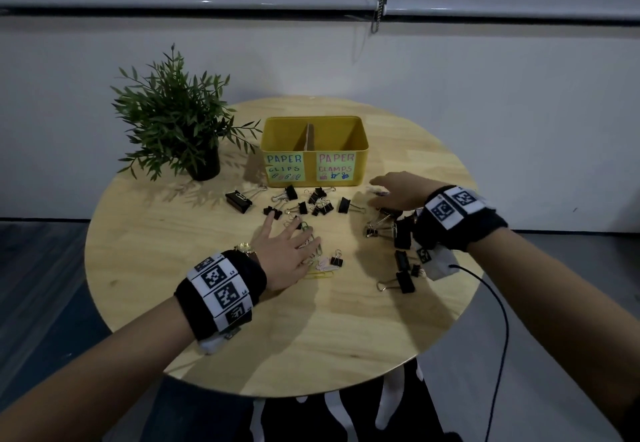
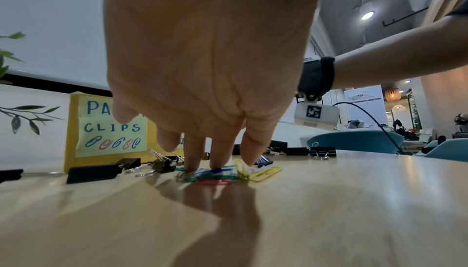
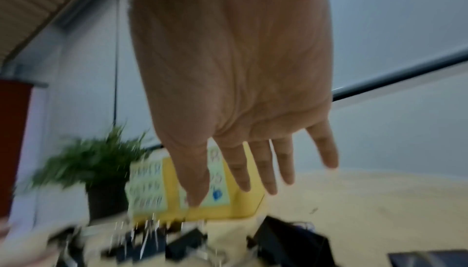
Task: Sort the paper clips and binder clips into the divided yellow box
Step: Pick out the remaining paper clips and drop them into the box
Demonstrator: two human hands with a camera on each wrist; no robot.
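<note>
The left hand [image 1: 284,251] lies palm down over a small heap of coloured paper clips [image 2: 228,173], its fingers straight and spread, three fingertips [image 2: 217,163] pressing down on the wire loops. The clips are thin bent wire in yellow, green, red and blue, tangled flat on the wood; one yellow clip [image 1: 318,274] sticks out near the wrist side of the hand with its long axis running left to right.

The right hand [image 1: 398,192] hovers over the table with fingers extended and apart, holding nothing; its wrist view is blurred, so finer detail there cannot be told. It hangs just beside the near right corner of the yellow box [image 1: 360,150].

Black binder clips [image 1: 313,200] with silver wire handles lie scattered between the hands and the box, pointing every way; another cluster [image 1: 401,233] sits under the right wrist, some lying on their sides. One large binder clip [image 1: 239,200] lies left of the rest, handles pointing toward the far right.

The box is a smooth rounded rectangle, long axis left to right, with a cardboard divider [image 1: 309,136] across its middle. Handwritten paper labels on its front read "PAPER CLIPS" on the left and "PAPER CLAMPS" on the right.

The round table [image 1: 311,355] is pale wood with visible grain. A leafy potted plant [image 1: 176,122] in a dark pot stands left of the box.
</note>
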